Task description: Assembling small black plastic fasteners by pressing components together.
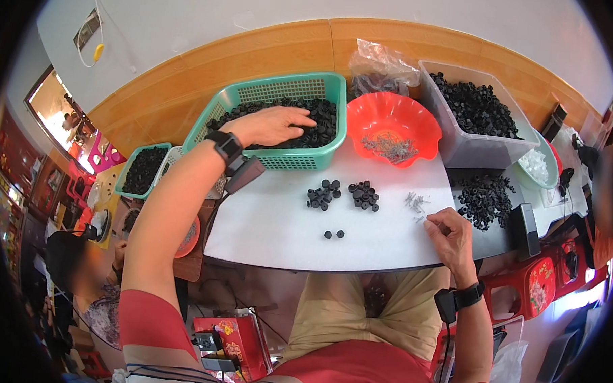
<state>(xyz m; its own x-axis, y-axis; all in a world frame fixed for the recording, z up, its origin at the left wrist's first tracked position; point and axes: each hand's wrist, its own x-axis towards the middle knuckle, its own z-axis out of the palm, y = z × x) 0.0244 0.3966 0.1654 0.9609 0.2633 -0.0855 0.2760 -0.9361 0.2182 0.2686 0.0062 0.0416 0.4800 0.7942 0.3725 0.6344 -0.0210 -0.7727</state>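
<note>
My left hand (272, 125) reaches into a green plastic basket (301, 160) holding a heap of small black plastic parts (326, 113). Its fingers are spread, and nothing shows between them. At the right side of the white tabletop, my right hand (451, 238) is closed in a pinch beside a few small metal pins or screws (415, 202); whatever its fingertips hold is too small to make out. Two little piles of black parts, a left one (323, 195) and a right one (364, 195), sit mid-table. Nearer me lie two single black pieces (334, 234).
A red scalloped bowl (394, 107) with metal pins stands right of the basket. Beyond it is a grey bin (480, 147) of black parts. More black pieces (486, 200) lie on a dark surface at right, beside a black box (524, 229). Another person (91, 278) sits at left.
</note>
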